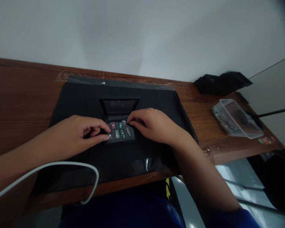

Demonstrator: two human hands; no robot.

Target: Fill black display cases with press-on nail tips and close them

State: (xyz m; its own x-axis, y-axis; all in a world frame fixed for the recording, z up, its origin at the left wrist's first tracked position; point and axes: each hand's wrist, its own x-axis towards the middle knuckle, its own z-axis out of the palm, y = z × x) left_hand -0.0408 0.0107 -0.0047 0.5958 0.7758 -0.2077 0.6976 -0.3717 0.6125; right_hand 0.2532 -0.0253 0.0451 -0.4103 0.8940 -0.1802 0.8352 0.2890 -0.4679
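A small black case [121, 139] lies on the black mat with its lid [120, 107] raised at the back. Several small shiny pieces, apparently false nails [117, 134], sit inside in rows; some carry stars or a moon. At the case's left edge, the thumb and index finger of my left hand [83, 133] close around a small pale piece [110, 136]. My right hand [152, 123] is at the back right corner, fingertips pinched beside a moon-marked piece [124, 122]. Whatever lies between those fingertips is hidden.
The black mat [80, 98] is taped to a brown wooden table [26, 95] against a pale wall. To the right stands a clear plastic box [239, 118] with small packets, near a black bag [223, 83]. A white cable [61, 163] loops across my left forearm.
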